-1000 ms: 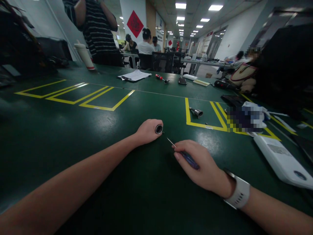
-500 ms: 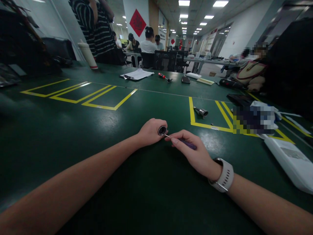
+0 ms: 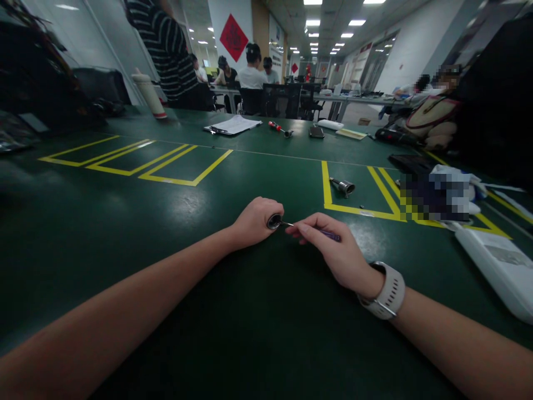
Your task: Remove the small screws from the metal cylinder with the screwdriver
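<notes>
My left hand (image 3: pixel 254 223) is closed around a dark metal cup-shaped part (image 3: pixel 273 221), its round open end turned towards me. Most of that part is hidden by my fingers. Close on its right, my right hand (image 3: pixel 331 244) grips a small screwdriver with a purple handle (image 3: pixel 332 235) between thumb and fingers. The thin shaft points left, and its tip is at the cup's rim; whether they touch I cannot tell. Beyond my right hand, a similar shiny metal part (image 3: pixel 343 186) lies on its side within yellow tape, near a tiny dark piece (image 3: pixel 361 206).
Yellow tape outlines (image 3: pixel 166 180) mark the green table (image 3: pixel 200 311). Farther back are a clipboard with paper (image 3: pixel 233 125), a red-handled tool (image 3: pixel 275 126), a black box (image 3: pixel 316 131) and a cup (image 3: pixel 150 95). A white case (image 3: pixel 495 266) lies at right. People are in the background.
My right hand has shifted slightly right, drawing the screwdriver tip from inside the cup's opening to its rim. My left hand still holds the metal part, with a slight turn.
</notes>
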Tool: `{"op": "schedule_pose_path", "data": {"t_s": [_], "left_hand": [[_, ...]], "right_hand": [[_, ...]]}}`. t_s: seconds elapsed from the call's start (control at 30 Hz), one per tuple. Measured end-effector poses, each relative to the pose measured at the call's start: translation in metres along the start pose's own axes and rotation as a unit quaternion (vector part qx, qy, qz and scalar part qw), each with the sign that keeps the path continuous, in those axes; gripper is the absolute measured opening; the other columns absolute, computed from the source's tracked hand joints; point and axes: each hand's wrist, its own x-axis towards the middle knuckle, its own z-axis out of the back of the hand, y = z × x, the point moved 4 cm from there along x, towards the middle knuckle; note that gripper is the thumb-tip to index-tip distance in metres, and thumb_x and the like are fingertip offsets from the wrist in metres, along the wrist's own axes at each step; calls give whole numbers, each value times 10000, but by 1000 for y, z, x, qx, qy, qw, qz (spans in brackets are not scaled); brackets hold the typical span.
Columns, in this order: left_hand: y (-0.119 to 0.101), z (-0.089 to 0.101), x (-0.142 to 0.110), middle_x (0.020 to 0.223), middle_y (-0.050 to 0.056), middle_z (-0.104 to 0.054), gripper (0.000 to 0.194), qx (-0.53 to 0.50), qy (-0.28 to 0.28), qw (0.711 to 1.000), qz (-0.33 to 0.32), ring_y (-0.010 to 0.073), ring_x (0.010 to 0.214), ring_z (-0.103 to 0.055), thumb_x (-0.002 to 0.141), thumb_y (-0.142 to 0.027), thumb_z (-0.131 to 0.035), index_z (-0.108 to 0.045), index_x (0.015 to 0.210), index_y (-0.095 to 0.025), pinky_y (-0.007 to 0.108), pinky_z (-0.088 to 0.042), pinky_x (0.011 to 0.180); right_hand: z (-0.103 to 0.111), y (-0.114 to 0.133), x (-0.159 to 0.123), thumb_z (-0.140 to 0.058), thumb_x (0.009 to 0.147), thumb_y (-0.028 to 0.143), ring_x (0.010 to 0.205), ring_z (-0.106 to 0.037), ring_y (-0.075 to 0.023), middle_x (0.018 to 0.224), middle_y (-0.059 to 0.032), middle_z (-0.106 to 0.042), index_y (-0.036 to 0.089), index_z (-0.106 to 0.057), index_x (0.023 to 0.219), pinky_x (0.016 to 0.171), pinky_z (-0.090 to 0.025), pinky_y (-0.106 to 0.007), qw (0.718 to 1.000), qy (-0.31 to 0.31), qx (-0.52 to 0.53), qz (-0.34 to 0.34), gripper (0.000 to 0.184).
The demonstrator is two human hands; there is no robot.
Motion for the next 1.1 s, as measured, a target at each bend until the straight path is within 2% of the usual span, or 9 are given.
{"op": "schedule_pose_path", "data": {"t_s": [0.1, 0.2, 0.3, 0.43, 0.57, 0.8, 1.1], "left_hand": [[0, 1, 0, 639, -17, -530, 68, -23, -1, 1000, 5, 123, 614, -496, 730, -139, -515, -509, 666, -161, 269, -373, 648], [3, 1, 1, 638, -19, -536, 74, -48, -3, 999, 21, 116, 600, -498, 732, -157, -516, -507, 659, -162, 253, -377, 619], [3, 1, 1, 641, -17, -541, 79, -43, -6, 999, 25, 116, 599, -501, 735, -162, -516, -510, 656, -160, 251, -373, 610], [0, 0, 1, 635, -7, -530, 83, 28, 2, 1000, 5, 135, 618, -495, 740, -138, -502, -516, 661, -156, 281, -350, 633], [-2, -1, 1, 634, 1, -525, 89, 79, 13, 997, -2, 150, 630, -480, 740, -119, -495, -515, 664, -161, 287, -318, 614], [0, -1, 2, 626, -4, -513, 98, 78, 13, 997, 14, 142, 615, -470, 735, -109, -485, -499, 654, -161, 278, -315, 608], [2, -1, 2, 635, -6, -509, 110, 66, 14, 997, 32, 142, 615, -470, 726, -92, -477, -471, 645, -165, 283, -322, 617]], "right_hand": [[3, -8, 4, -577, 807, 288, 814, -625, -167, 890, -57, -704, 182, -637, 793, 699, -473, -310, 987, -10, 143, -73, 123], [2, -12, 6, -587, 794, 285, 784, -627, -151, 900, -57, -712, 182, -633, 799, 685, -470, -295, 971, -3, 208, -120, 113], [2, -11, 6, -583, 806, 290, 791, -622, -148, 908, -55, -711, 183, -638, 815, 692, -465, -295, 977, -5, 188, -97, 120], [3, -10, 5, -591, 811, 283, 815, -617, -152, 905, -50, -704, 180, -649, 824, 717, -458, -303, 991, -10, 119, -53, 119], [4, -14, 7, -596, 792, 266, 772, -628, -153, 830, -49, -714, 174, -652, 760, 718, -461, -311, 984, -18, 159, -78, 111], [7, -13, 7, -606, 770, 261, 740, -631, -152, 787, -41, -719, 180, -656, 732, 713, -463, -314, 980, -22, 178, -80, 103], [13, -12, 6, -592, 734, 224, 632, -597, -147, 627, -20, -671, 177, -631, 643, 636, -448, -299, 982, -88, 154, -67, 109]]}}
